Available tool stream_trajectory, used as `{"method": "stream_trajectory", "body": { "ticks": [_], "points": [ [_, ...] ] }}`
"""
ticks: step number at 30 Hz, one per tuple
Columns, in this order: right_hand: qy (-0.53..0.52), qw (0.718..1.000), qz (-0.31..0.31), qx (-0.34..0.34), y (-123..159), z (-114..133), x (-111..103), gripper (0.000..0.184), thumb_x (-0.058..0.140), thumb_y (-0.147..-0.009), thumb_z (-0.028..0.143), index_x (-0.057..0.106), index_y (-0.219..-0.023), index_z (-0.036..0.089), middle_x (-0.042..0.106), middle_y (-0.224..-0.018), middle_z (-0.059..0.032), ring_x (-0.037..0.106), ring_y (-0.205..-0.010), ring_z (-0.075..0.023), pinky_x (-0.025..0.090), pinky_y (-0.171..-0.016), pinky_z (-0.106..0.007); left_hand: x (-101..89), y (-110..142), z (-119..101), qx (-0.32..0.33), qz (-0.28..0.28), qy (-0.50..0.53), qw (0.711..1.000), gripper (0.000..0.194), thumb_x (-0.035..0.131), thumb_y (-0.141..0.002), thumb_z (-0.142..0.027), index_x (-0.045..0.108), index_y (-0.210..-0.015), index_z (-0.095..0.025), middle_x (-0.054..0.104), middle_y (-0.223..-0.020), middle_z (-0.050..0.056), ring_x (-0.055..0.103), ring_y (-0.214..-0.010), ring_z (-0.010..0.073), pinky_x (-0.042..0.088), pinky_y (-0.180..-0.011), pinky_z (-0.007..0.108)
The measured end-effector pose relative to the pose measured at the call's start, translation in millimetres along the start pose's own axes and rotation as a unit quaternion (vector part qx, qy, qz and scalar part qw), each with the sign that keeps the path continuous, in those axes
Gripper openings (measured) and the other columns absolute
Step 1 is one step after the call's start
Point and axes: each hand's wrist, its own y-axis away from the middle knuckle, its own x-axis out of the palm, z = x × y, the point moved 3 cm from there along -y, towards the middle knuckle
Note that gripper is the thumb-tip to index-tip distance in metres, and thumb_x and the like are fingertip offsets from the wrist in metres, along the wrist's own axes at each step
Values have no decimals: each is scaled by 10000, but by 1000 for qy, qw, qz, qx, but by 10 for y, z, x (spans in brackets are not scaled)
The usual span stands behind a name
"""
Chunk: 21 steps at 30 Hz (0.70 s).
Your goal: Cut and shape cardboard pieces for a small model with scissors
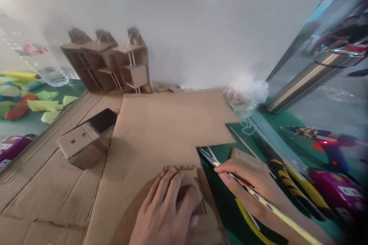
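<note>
My left hand (165,206) rests on a small cardboard piece (192,178), its fingertips at the corrugated top edge and its thumb tucked low at the right. Under that piece lies a large cardboard sheet (143,134), with a notch cut from its right side. My right hand (258,187) is closed around a pale yellow pencil (268,206) with purple dots; its tip end points toward the notch. Scissors blades (207,156) show just beyond the right fingertips, over the green mat (212,183). The scissors' handles are mostly hidden by that hand.
A cardboard box (83,145) and a dark phone-like slab (103,120) lie left. Three cardboard shelf units (132,65) stand by the wall. Right are a steel bottle (307,80), a glue gun (330,141), yellow-black cutters (296,187) and a purple object (336,191).
</note>
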Motion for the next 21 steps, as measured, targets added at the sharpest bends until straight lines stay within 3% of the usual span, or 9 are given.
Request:
{"method": "stream_trajectory", "body": {
  "ticks": [6,14,21],
  "points": [
    [40,997,-15,-65,-47,-33,12,160,523,-947,277,674,-924,227,706,-855,-42,647,-776,-180,490,-707,-317,-122,-58,224,-14,44,-28,999,319,528,-824,-139,580,-1124,-233,666,-1237,95,627,-1180,273,595,-894,423],
    [72,992,-22,-104,-76,-151,77,109,552,-939,260,659,-943,237,684,-814,-22,640,-721,-165,478,-638,-289,-231,296,609,-3,51,-153,987,420,522,-843,-189,563,-1261,-195,659,-1208,163,665,-1112,303,635,-768,372],
    [131,986,-28,-102,-138,-246,169,184,528,-944,381,691,-943,297,722,-868,-16,676,-739,-195,511,-626,-310,-239,425,767,-21,49,-142,988,456,517,-807,-167,564,-1260,-198,617,-1256,180,626,-1175,327,625,-806,398]
  ]
}}
